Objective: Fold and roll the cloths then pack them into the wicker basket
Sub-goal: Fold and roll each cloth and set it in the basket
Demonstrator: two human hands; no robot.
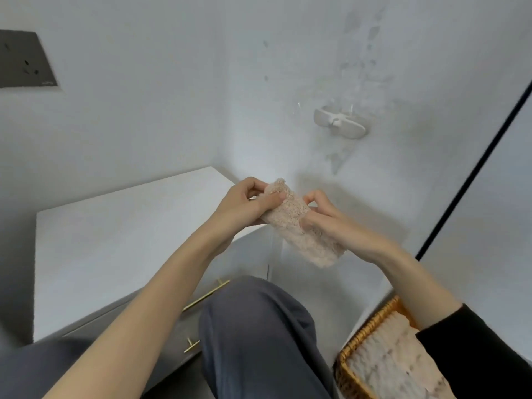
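A beige fluffy cloth (296, 217), folded into a narrow strip, is held in the air above my knee. My left hand (244, 204) pinches its upper end with thumb and fingers. My right hand (334, 217) grips the strip at its right side, fingers curled behind it. The strip's lower end hangs free. The wicker basket (359, 338) stands at the lower right, partly hidden by my right sleeve. Pale rolled cloths (394, 358) lie inside it.
A white cabinet top (121, 234) stretches to the left, with grey drawer fronts and brass handles (205, 295) below it. My knee in grey trousers (259, 326) fills the bottom centre. A white holder (339, 122) is fixed to the wall, and a dark socket plate (24, 60) sits at upper left.
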